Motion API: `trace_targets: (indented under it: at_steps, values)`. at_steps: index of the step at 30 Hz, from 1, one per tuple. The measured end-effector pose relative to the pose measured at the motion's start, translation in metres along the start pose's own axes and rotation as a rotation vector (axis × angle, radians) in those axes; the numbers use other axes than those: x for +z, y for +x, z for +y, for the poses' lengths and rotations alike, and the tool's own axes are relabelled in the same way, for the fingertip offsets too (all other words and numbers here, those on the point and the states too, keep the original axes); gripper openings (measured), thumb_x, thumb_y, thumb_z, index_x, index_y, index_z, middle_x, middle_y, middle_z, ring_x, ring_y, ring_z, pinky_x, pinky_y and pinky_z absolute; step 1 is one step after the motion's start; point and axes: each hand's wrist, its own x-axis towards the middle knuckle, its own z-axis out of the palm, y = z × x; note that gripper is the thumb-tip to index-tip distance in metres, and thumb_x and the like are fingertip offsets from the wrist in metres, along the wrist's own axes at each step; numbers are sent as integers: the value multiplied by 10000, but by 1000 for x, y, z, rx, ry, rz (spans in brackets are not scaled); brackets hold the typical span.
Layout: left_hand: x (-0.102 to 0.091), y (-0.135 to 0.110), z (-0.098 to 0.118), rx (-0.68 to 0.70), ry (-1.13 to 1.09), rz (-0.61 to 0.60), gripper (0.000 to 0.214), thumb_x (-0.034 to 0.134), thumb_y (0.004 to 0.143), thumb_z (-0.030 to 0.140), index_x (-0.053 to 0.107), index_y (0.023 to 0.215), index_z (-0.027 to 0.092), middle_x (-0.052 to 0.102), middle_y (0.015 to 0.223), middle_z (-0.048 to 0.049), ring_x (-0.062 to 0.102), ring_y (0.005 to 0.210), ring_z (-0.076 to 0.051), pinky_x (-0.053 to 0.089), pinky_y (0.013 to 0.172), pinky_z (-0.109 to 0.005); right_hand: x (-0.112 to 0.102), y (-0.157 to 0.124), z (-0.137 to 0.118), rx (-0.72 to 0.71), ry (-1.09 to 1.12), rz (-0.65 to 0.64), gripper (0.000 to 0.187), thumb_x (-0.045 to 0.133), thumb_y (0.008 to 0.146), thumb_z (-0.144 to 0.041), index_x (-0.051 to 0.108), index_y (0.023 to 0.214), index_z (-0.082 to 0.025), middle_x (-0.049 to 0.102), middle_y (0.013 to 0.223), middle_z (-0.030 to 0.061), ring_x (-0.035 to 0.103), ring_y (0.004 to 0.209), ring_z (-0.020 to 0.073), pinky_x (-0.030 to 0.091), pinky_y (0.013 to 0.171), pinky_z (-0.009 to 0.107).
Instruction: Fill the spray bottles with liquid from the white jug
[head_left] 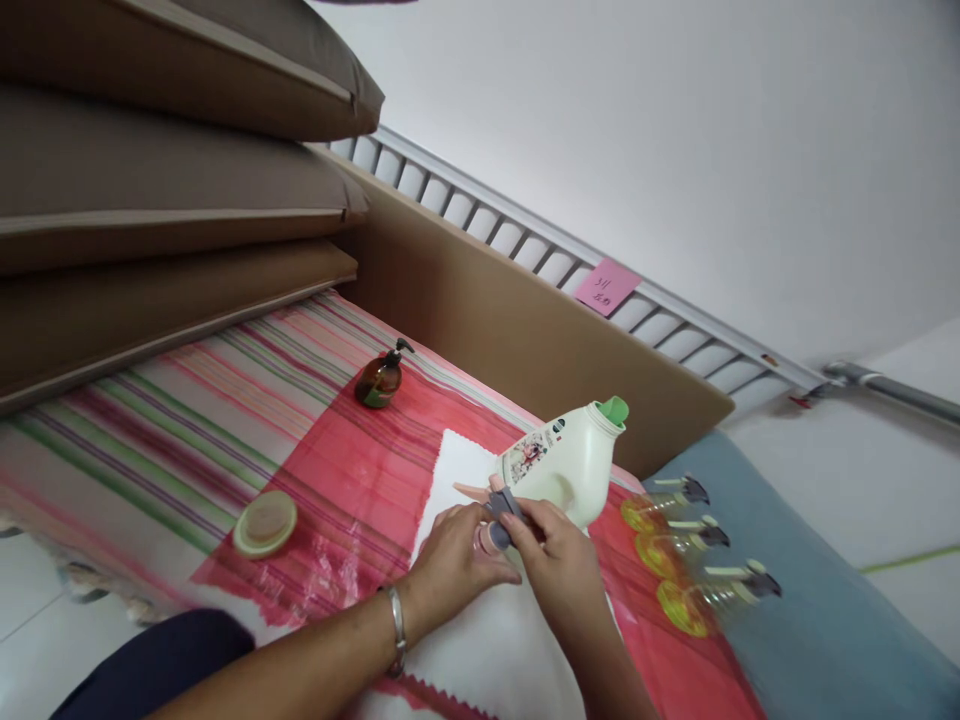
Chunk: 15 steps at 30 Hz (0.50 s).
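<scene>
My left hand (457, 570) wraps round a small pink spray bottle (486, 541), most of which my fingers hide. On its top, my right hand (561, 550) pinches the grey spray head (504, 503), which has a pink trigger sticking out to the left. I cannot tell whether head and bottle are fully joined. Beneath both hands lies a white cloth (480, 640) with a zigzag edge. Just behind the right hand is a large pale green jug (581, 465), its green cap (613, 409) pointing up and right.
Several yellow-bottomed spray bottles (682, 605) are at the right. An amber pump bottle (379, 378) stands at the back, and a round pale-rimmed container (265, 523) at the left. A brown board (480, 290) and stacked cushions (165, 170) border the striped cloth (187, 410).
</scene>
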Motion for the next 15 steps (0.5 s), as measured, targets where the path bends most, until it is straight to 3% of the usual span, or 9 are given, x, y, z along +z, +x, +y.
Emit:
trace_targets:
  at_steps: [3,7,8,12,13,15]
  values:
    - [-3,5,-4,12,-113,-13,364,728,681,296,629,1019,205,677,1052,-34,573,1000,-246,420,883,-338,2,-1,-2,-12,-9,-5,285,451,827,-368,672,902,-204,667,838,57,612,769,224,463,684,331]
    - [-12,11,-4,64,-306,-275,290,659,720,207,660,1011,210,687,1037,1,588,1006,-222,428,894,-306,1,-1,-2,-7,-13,-18,277,441,838,-367,667,900,-219,669,852,54,618,790,230,458,702,336]
    - [-13,11,-4,59,-299,-277,316,681,699,210,661,1015,207,685,1042,-2,583,1014,-226,425,900,-308,1,-1,-1,-3,-15,-16,279,437,841,-368,665,899,-218,667,847,54,617,789,231,456,703,339]
    - [-10,10,-4,-33,-291,-68,510,786,574,224,625,1057,184,660,1077,-36,571,1021,-238,426,903,-319,1,-1,0,11,-20,-24,297,432,841,-385,662,923,-217,655,843,47,611,786,226,451,699,338]
    - [-10,11,-5,-50,-330,-66,473,777,584,229,630,1030,175,663,1059,-39,580,1004,-235,435,889,-319,1,-1,0,14,-21,-26,306,432,839,-396,662,924,-214,653,841,47,611,782,225,452,697,337]
    - [-12,13,-7,-42,-402,-172,318,720,656,263,655,951,163,680,1002,-37,597,970,-231,446,871,-324,2,0,0,21,-23,-29,327,428,833,-419,663,920,-208,653,846,51,613,779,227,457,694,336]
